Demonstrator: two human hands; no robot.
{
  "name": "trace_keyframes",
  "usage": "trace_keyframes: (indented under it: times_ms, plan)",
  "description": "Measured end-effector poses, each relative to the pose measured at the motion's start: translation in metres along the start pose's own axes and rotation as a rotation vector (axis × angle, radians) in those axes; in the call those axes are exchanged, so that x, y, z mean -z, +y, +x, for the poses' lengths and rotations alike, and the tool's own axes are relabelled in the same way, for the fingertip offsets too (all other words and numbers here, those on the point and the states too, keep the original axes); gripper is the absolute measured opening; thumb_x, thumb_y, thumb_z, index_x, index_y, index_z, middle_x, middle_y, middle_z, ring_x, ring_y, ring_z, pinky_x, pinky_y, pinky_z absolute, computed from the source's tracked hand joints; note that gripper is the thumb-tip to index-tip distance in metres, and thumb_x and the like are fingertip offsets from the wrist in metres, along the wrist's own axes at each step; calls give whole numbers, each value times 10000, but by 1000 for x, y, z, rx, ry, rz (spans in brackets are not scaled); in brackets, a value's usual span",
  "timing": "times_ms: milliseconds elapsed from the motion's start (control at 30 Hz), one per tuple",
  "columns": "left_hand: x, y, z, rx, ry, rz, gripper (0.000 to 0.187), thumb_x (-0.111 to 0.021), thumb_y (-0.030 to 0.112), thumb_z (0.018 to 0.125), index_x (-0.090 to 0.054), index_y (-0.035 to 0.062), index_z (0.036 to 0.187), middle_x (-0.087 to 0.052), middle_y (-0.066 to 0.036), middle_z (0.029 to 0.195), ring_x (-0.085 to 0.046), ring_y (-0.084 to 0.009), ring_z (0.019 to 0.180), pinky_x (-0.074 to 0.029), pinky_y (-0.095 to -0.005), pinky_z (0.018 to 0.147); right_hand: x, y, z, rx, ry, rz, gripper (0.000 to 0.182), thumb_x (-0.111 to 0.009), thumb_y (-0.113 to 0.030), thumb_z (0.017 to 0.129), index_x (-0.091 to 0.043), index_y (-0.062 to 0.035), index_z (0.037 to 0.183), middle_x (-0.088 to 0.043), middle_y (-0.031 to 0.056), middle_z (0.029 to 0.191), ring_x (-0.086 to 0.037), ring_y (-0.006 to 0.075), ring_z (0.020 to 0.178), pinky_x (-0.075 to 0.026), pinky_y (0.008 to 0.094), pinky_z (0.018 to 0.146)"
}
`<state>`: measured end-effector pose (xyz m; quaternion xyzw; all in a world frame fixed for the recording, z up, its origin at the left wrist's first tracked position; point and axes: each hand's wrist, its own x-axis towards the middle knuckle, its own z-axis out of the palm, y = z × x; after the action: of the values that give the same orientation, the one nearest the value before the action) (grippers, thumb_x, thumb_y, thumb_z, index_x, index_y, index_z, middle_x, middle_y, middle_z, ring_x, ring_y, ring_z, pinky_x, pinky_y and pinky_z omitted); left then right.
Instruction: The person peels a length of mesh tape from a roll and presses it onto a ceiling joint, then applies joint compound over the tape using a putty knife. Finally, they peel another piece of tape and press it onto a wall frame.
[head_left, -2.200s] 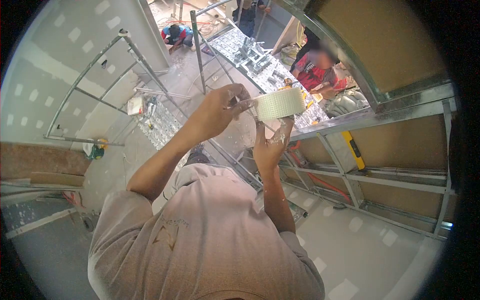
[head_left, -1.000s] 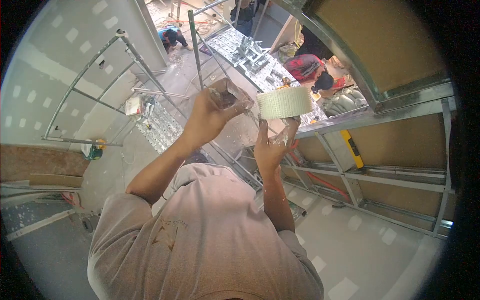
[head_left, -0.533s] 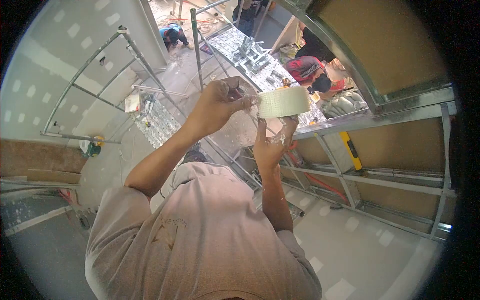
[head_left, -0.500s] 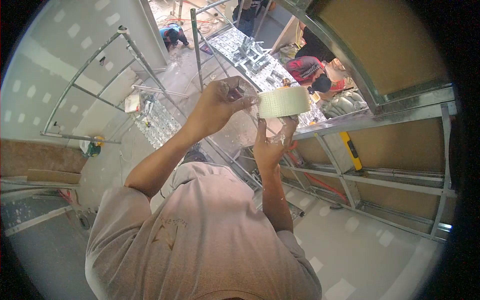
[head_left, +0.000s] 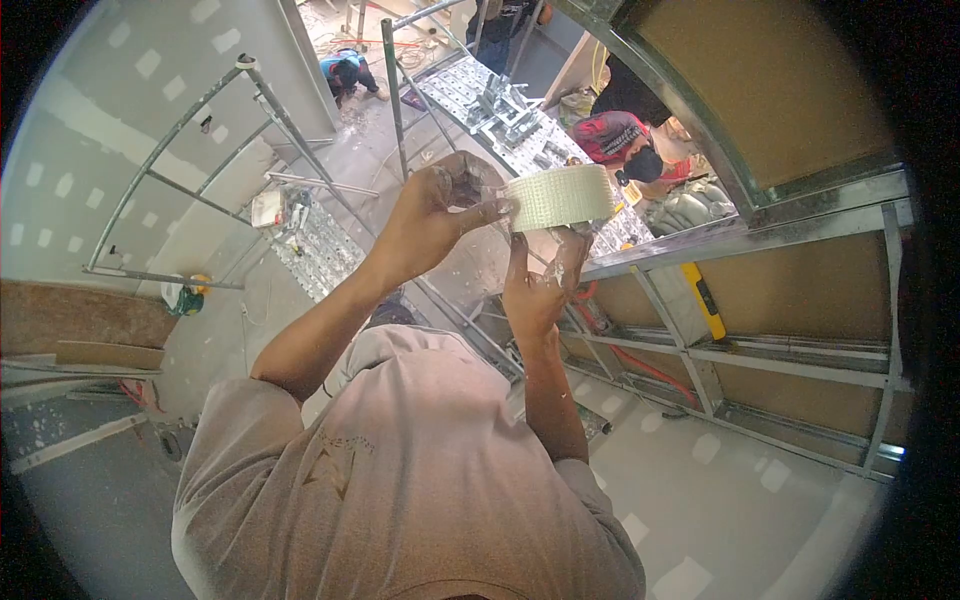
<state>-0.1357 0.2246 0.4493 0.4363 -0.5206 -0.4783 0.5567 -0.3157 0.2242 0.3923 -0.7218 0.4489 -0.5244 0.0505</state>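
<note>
A roll of pale, mesh-textured tape (head_left: 560, 199) is raised in front of me, above the floor. From below, my right hand (head_left: 547, 275) grips it, with the thumb and fingers against its lower edge. My left hand (head_left: 450, 200) is at the roll's left side, its thumb and fingers pinched together at the tape's edge. Whitish dried material marks the fingers of both hands. Whether a loose end of tape lies between my left fingertips is hard to make out.
A perforated platform (head_left: 460, 85) holds metal parts. A person in red (head_left: 610, 137) bends beside it; another person (head_left: 345, 70) crouches farther back. Scaffold rails (head_left: 165, 145) stand left. A yellow level (head_left: 703, 300) rests on the metal framing (head_left: 800, 360) at right.
The tape roll and my right hand have shifted slightly left. My left hand stays at the roll's edge, its fingers moved a little.
</note>
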Motion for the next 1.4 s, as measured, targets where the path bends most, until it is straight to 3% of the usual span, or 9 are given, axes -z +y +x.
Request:
trace_keyframes:
  times_ms: [133,233,300,533,600,800,933,1000,1400]
  plan:
    - [1,5,1,4,24,-10,122,-772,61,907,-675,13,963,-700,-48,953,-675,-133,932,-531,-284,858,-5,1,-1,34,19,4,422,-795,21,776,-566,22,1131,-584,248,1146,-555,461,1116,-428,554,974]
    - [-1,8,-3,-63,84,174,109,-775,48,900,-677,17,936,-696,-41,940,-670,-121,917,-533,-281,845,-7,0,-2,25,21,34,441,-805,17,777,-570,14,1150,-588,244,1176,-551,460,1156,-417,553,1006]
    - [-6,9,-7,-100,179,175,91,-767,37,903,-681,14,922,-695,-41,936,-667,-113,912,-532,-272,839,-9,-3,-3,-64,35,86,429,-809,17,763,-602,-40,1134,-574,208,1278,-466,450,1312,-350,568,1090]
    - [-11,2,-10,-83,196,85,97,-726,12,926,-656,7,993,-685,-31,936,-662,-111,916,-531,-273,843,-13,-6,3,-60,42,-8,439,-808,9,763,-611,-61,1150,-577,202,1278,-466,447,1314,-338,587,1094]
    - [-9,-4,-4,-31,157,-88,135,-710,-1,931,-638,9,1045,-681,-27,941,-656,-111,913,-527,-273,831,-13,-1,2,22,54,-62,433,-802,8,769,-613,-63,1152,-580,203,1272,-465,448,1319,-331,598,1101]
    - [6,-8,5,65,38,-60,142,-707,0,934,-639,-6,1058,-706,-58,964,-674,-144,953,-548,-303,906,-13,2,3,94,27,-128,436,-805,28,753,-610,-29,1139,-608,199,1233,-490,426,1275,-335,574,1081]
    - [9,-9,3,52,51,-68,122,-694,11,948,-642,-11,1056,-717,-73,974,-683,-157,974,-553,-324,949,-14,0,4,96,27,-129,442,-805,23,751,-607,-26,1144,-607,209,1228,-482,443,1280,-336,574,1082]
    - [10,-8,1,28,65,87,97,-679,25,964,-643,-9,1047,-716,-78,986,-685,-158,988,-555,-334,957,-13,-2,4,68,1,-125,442,-807,16,741,-605,-25,1131,-609,212,1222,-487,444,1274,-336,569,1086]
    - [4,-9,-5,-63,74,72,132,-658,63,987,-579,7,1078,-647,-43,1037,-653,-152,1057,-507,-311,978,-16,3,6,112,-51,-197,473,-764,40,746,-577,-41,1173,-601,186,1184,-521,424,1232,-318,601,1134]
